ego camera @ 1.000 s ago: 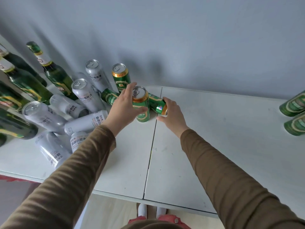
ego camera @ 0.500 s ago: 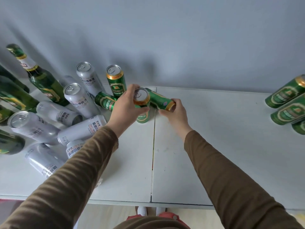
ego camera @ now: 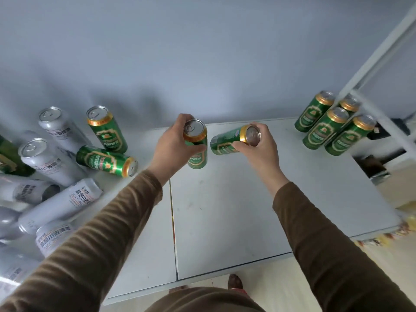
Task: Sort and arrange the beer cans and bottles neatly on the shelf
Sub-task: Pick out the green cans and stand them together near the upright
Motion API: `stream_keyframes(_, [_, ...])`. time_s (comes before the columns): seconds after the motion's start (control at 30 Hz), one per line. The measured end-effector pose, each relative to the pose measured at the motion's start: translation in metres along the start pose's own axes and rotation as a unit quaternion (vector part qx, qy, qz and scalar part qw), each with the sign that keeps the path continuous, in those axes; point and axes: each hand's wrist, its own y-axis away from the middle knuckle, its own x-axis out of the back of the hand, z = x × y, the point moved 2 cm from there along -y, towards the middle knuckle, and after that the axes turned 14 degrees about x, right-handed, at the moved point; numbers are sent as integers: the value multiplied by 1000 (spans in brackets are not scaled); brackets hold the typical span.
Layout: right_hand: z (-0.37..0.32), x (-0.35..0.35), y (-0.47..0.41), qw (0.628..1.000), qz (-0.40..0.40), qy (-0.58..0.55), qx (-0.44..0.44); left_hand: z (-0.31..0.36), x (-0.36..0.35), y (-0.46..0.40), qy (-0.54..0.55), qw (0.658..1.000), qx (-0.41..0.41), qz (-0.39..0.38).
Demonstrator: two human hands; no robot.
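Green and gold beer cans are sitting in both hands of a person in brown sleeves, who is looking down at a pale grey shelf against a grey wall. The left hand is gripping an upright green can near its gold top, fingers and thumb curling round the rim, and the can is standing on the shelf or just above it; the view is not showing which. Just to the right of that can, the right hand is holding a second green can tilted on its side, fingers wrapping its gold end, silver top facing the camera. Well to the right of the upright can, four green cans are standing close together in a neat group beside a white shelf post. To the left of the upright can, another green can is standing by the wall, and one green can is lying on its side just in front of it. Farther left, several silver cans are crowding together, some standing, some lying flat, touching one another in a loose heap. At the far left edge, part of a green bottle is showing beside the silver cans.
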Motion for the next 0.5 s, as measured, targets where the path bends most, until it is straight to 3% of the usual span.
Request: stream_keyframes(0.5, [98,254,-12,993,33,114,9,170,-226,15,21,993,-46,-105])
